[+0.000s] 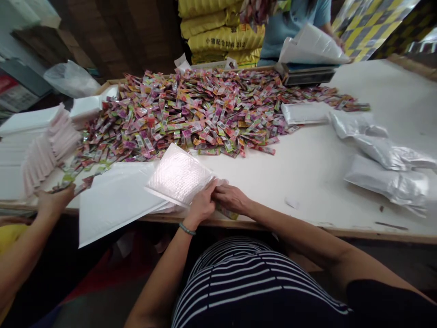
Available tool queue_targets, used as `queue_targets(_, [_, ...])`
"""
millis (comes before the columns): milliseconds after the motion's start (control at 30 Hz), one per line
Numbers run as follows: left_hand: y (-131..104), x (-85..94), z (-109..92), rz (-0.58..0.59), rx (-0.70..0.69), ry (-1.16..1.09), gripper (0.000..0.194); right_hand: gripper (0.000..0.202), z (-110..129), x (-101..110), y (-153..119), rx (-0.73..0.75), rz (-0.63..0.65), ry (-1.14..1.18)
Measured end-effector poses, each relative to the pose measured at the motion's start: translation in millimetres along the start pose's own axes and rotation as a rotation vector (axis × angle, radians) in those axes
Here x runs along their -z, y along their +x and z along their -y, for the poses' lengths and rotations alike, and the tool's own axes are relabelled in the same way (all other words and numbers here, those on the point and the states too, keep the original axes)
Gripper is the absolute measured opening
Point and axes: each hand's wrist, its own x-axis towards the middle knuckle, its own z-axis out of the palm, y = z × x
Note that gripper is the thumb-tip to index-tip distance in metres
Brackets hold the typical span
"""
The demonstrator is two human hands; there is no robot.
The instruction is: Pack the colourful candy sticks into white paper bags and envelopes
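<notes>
Near the table's front edge my left hand (204, 202), with a beaded bracelet at the wrist, grips the right end of a shiny bubble mailer (179, 175). My right hand (234, 198) meets it at the mailer's end, its fingers closed there; what they pinch is too small to make out. A few small packets (228, 212) show just under my right hand. Larger white mailers (114, 196) lie under and left of the bubble mailer, overhanging the table edge. Behind them spreads a large heap of small colourful packets (205, 109).
Filled silver mailers (385, 182) lie on the white table (273, 177) at the right. A co-worker's hand (56, 198) holds packets at the left, by pink-white strips (51, 146). Another person (293, 32) stands across, holding a mailer (312, 48).
</notes>
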Motion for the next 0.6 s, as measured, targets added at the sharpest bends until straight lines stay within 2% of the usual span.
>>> queue_targets(100, [-0.7, 2.4, 3.3, 0.008, 0.039, -0.024, 0.082, 0.041, 1.6, 4.8, -4.5, -0.077, -0.023, 0.071])
queue_targets(167, [-0.2, 2.5, 3.4, 0.015, 0.049, -0.052, 0.082, 0.057, 3.4, 7.9, -15.3, -0.160, 0.007, 0.063])
queue_targets(233, [2.0, 0.8, 1.5, 0.014, 0.053, -0.093, 0.082, 0.067, 2.9, 10.2, -28.4, -0.178, 0.046, 0.053])
queue_targets(333, [8.6, -3.3, -6.2, 0.015, 0.043, -0.122, 0.082, 0.063, -3.7, 18.7, -41.9, -0.130, 0.015, 0.103])
queue_targets(433, [17.9, -3.6, -23.3, 0.028, -0.022, -0.031, 0.084, 0.064, -9.3, 42.3, -40.5, -0.145, -0.058, 0.065])
queue_targets(500, [24.9, 0.1, -39.5, 0.017, -0.050, 0.072, 0.084, 0.064, -8.1, 63.5, -32.1, -0.146, -0.018, -0.084])
queue_targets(600, [35.2, 8.1, -62.8, -0.015, -0.064, 0.183, 0.078, 0.044, -2.2, 92.4, -15.8, -0.105, 0.125, -0.339])
